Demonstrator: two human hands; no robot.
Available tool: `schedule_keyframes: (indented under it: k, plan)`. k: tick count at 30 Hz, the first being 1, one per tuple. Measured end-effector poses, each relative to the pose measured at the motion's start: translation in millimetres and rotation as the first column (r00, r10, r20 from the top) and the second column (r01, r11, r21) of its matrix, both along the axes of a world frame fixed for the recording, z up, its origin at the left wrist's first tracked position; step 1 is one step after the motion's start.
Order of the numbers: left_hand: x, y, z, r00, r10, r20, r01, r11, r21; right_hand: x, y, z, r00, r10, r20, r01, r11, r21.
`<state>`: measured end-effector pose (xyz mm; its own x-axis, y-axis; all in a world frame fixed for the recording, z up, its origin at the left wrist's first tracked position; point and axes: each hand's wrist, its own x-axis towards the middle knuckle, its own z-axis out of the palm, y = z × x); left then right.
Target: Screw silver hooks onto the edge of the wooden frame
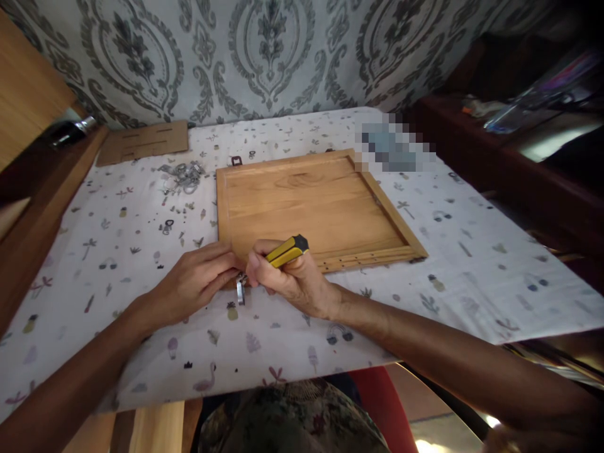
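A framed wooden panel (302, 204) lies on the table, its near edge toward me. At its near left corner, a small silver metal latch (241, 289) sticks out past the edge. My left hand (195, 280) has its fingers pinched together on the fitting and the frame corner. My right hand (287, 277) is closed round the yellow and black handle of a screwdriver (285, 250), held slanted with its butt up and to the right. The screwdriver's tip is hidden behind my fingers, by the latch. Several dark holes show along the frame's near edge.
A pile of silver metal fittings (183, 176) lies left of the panel. Behind it is a flat piece of cardboard (144, 141). A blurred-out object (391, 148) lies at the back right. The patterned tablecloth (255, 368) covers the table up to the patterned wall (212, 63).
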<state>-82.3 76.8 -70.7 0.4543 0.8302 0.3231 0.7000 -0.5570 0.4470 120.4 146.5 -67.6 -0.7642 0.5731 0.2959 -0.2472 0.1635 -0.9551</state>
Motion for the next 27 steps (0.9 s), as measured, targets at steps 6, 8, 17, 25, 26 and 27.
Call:
schedule_keyframes:
  k: [6, 8, 17, 25, 26, 27]
  plan:
    - [0.6, -1.9, 6.8, 1.000, -0.004, 0.010, 0.005, 0.999, -0.034, -0.7, -0.7, -2.7, 1.000, -0.007, -0.028, 0.007, 1.000, -0.012]
    - [0.6, -2.2, 8.3, 1.000, -0.007, 0.003, 0.008, 0.999, -0.033, -1.1, -0.8, -3.5, 0.999, -0.004, -0.033, 0.003, 1.000, -0.018]
    - [-0.3, -1.5, 2.6, 0.996, 0.038, -0.079, -0.036, 0.999, 0.031, 0.0, 0.2, -1.2, 1.000, -0.010, -0.005, 0.011, 0.999, 0.038]
    - [-1.5, -1.9, 4.3, 0.999, -0.010, -0.035, 0.010, 1.000, -0.002, 1.6, 0.6, 1.6, 1.000, -0.014, 0.022, 0.012, 0.998, 0.070]
    - [-1.8, -1.7, 5.1, 1.000, -0.007, -0.029, 0.007, 1.000, -0.013, 1.6, 0.6, 1.7, 1.000, -0.011, 0.021, 0.010, 0.997, 0.072]
    - [-1.8, -1.5, 5.8, 1.000, -0.003, -0.021, 0.003, 1.000, -0.023, 1.6, 0.7, 1.7, 1.000, -0.009, 0.022, 0.007, 0.997, 0.071]
